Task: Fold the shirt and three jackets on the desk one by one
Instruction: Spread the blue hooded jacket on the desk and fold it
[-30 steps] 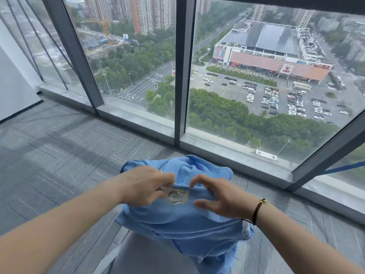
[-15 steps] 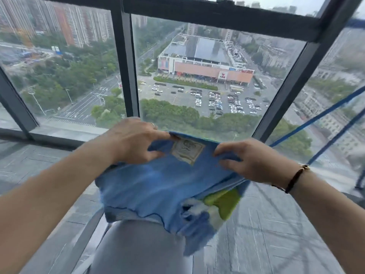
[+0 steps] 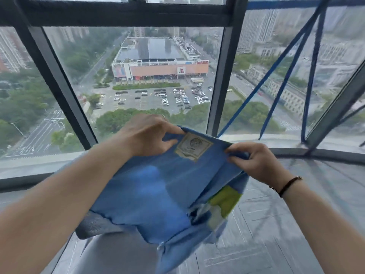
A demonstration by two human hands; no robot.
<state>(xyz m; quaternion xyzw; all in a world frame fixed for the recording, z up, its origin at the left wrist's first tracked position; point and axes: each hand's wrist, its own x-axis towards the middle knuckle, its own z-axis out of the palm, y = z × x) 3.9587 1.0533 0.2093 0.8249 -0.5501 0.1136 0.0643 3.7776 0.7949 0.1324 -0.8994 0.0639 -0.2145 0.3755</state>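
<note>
Compared with one second ago, the blue garment (image 3: 158, 192) is seen lifted from waist height to chest height, and the view is raised from the floor toward the window (image 3: 142, 80); the collar edge, bunched a second ago, is now drawn out into a nearly straight line between the two hands. The left hand (image 3: 146, 135) is noted pinching the top edge just left of the sewn label (image 3: 192, 146), thumb in front and fingers curled behind; the right hand (image 3: 258, 161) is noted pinching the same edge just right of the label, fingers curled closed on the cloth. The garment is thus held in the air in front of the body, apart from any surface; no desk is visible in this view. It is judged that the piece is being shaken out and oriented before being laid flat, so folding proper is not yet begun for this item. The cloth is recorded as soft, matte and thin, hanging in loose vertical folds with a limp lower hem. A yellow-green and white printed patch (image 3: 223, 202) shows at the lower right. The label is cream, roughly square, and stitched flat. A dark bracelet (image 3: 286, 184) is noted on the right wrist, and a ring (image 3: 163, 116) on the left hand.
</note>
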